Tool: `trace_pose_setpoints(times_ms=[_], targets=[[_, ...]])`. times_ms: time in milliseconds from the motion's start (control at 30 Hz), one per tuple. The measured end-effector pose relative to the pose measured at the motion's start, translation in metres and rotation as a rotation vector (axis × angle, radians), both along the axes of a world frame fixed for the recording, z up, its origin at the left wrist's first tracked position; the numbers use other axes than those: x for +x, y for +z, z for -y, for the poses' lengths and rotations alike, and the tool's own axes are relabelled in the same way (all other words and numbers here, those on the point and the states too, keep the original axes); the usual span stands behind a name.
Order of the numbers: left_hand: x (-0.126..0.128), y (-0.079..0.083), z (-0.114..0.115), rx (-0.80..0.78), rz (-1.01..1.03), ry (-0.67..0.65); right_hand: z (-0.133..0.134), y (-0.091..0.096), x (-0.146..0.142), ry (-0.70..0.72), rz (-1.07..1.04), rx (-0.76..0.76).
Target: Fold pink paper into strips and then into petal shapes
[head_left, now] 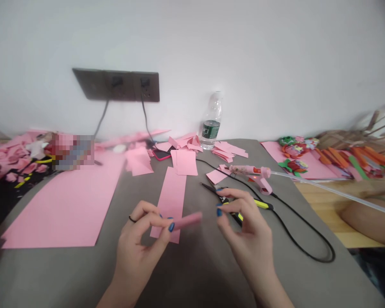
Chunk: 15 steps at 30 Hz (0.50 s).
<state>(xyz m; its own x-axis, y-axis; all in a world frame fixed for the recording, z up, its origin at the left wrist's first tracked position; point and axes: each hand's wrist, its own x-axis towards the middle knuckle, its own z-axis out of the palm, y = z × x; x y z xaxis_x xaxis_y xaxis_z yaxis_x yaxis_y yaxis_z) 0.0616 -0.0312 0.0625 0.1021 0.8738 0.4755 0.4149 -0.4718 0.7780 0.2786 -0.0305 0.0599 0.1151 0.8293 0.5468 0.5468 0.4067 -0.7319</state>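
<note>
Left hand, pinching rolled pink paper

A small rolled tube of pink paper, slightly blurred, sits pinched crosswise in the left hand, over a long flat pink paper strip. Black-bladed, yellow-handled scissors lie on grey cloth beneath the open right hand.
</note>
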Motion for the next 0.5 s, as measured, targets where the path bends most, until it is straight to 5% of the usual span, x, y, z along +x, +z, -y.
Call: trace_pose_setpoints(times_ms=[133, 500], targets=[[0.003, -0.003, 0.003, -0.08, 0.103, -0.016, 0.002, 0.0, 0.001, 0.118, -0.172, -0.141], [0.006, -0.008, 0.005, -0.358, 0.366, -0.134, -0.002, 0.009, -0.011, 0.349, -0.24, -0.307]])
